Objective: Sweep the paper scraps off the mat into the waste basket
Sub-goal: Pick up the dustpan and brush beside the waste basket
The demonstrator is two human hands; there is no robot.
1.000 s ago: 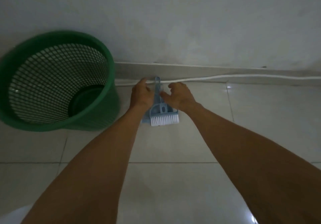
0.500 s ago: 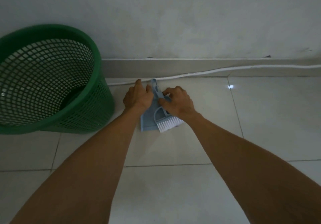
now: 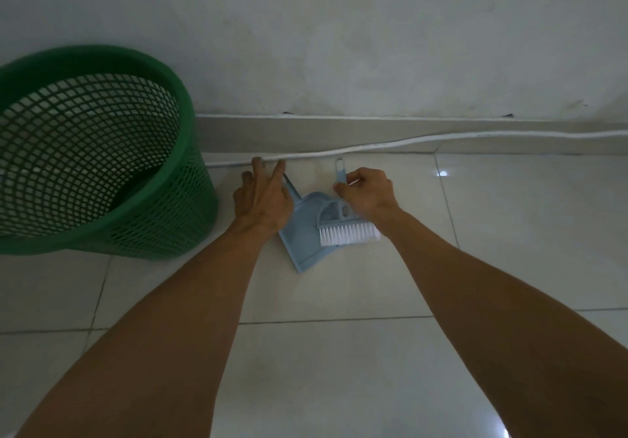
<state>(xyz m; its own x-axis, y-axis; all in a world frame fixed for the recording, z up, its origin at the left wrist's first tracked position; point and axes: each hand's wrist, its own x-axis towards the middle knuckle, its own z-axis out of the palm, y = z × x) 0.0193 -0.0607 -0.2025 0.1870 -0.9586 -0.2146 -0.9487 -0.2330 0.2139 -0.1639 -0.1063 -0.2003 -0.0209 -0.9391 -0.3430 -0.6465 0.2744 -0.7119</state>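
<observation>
A small light-blue dustpan (image 3: 303,234) lies flat on the tiled floor near the wall. A light-blue hand brush (image 3: 343,223) with white bristles rests across its right side, handle pointing toward the wall. My right hand (image 3: 368,194) grips the brush handle. My left hand (image 3: 263,198) lies over the dustpan's handle with its fingers stretched out flat toward the wall. A green mesh waste basket (image 3: 102,152) stands to the left, close to my left hand. No mat or paper scraps are in view.
A white cable (image 3: 441,140) runs along the grey skirting board (image 3: 339,135) just beyond my hands. The wall rises right behind it. Glossy pale floor tiles (image 3: 339,369) spread toward me and to the right.
The brush has swung off the dustpan's handle to the right, in my right hand. My left hand's fingers have stretched out over the dustpan's handle. The view has shifted slightly.
</observation>
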